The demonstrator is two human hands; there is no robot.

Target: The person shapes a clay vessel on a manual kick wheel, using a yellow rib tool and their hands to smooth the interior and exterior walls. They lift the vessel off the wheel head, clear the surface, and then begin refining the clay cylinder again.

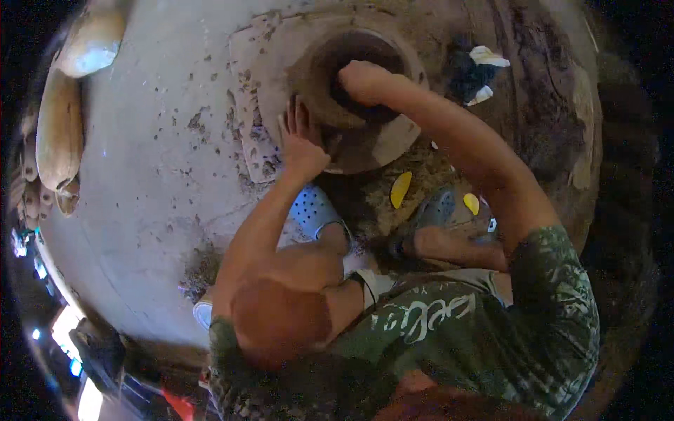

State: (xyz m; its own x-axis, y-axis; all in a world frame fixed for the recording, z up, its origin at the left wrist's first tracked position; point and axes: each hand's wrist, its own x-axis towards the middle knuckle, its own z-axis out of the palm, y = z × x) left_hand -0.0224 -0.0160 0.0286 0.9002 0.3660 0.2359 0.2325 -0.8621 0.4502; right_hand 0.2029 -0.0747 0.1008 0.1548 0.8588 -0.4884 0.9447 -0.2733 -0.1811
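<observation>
In front of me a wide round clay vessel [302, 74], brown and wet-looking, sits on a round, pale-rimmed wheel [397, 144]. My right hand [364, 81] reaches into its dark opening. That hand looks curled like a fist; its fingertips are hidden inside, so what they hold does not show. Against the vessel's near left outer side lies my left hand [302, 137], fingers stretched out and apart, with nothing in it. Whether the wheel is turning cannot be told.
A flat, clay-spattered slab [246, 91] lies under the wheel's left side. Yellow pieces [401, 189] and white scraps [489, 56] lie on the dirty floor. Large tan jars [60, 130] stand far left. My feet in blue clogs [316, 210] are close to the wheel.
</observation>
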